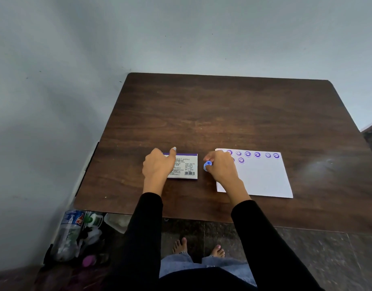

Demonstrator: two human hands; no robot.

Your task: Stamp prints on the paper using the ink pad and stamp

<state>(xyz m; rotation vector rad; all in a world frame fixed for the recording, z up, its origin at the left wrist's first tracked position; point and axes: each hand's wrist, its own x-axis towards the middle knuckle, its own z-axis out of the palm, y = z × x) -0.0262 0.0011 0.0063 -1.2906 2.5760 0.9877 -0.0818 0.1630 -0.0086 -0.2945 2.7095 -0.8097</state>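
A closed white ink pad point(186, 165) with a purple edge and printed label lies on the dark wooden table point(223, 114). My left hand point(159, 164) rests on its left side, thumb on the far edge. My right hand point(219, 164) holds a small blue round stamp point(208, 164) just left of the white paper point(262, 177), between the pad and the sheet. Several purple smiley prints point(257, 154) run along the paper's far edge, with more below them partly hidden by my right hand.
Plastic bottles and bags point(76, 234) are piled on the floor at the table's near-left corner, against the grey wall. My bare feet point(198, 247) stand on the dark stone floor below the table's front edge.
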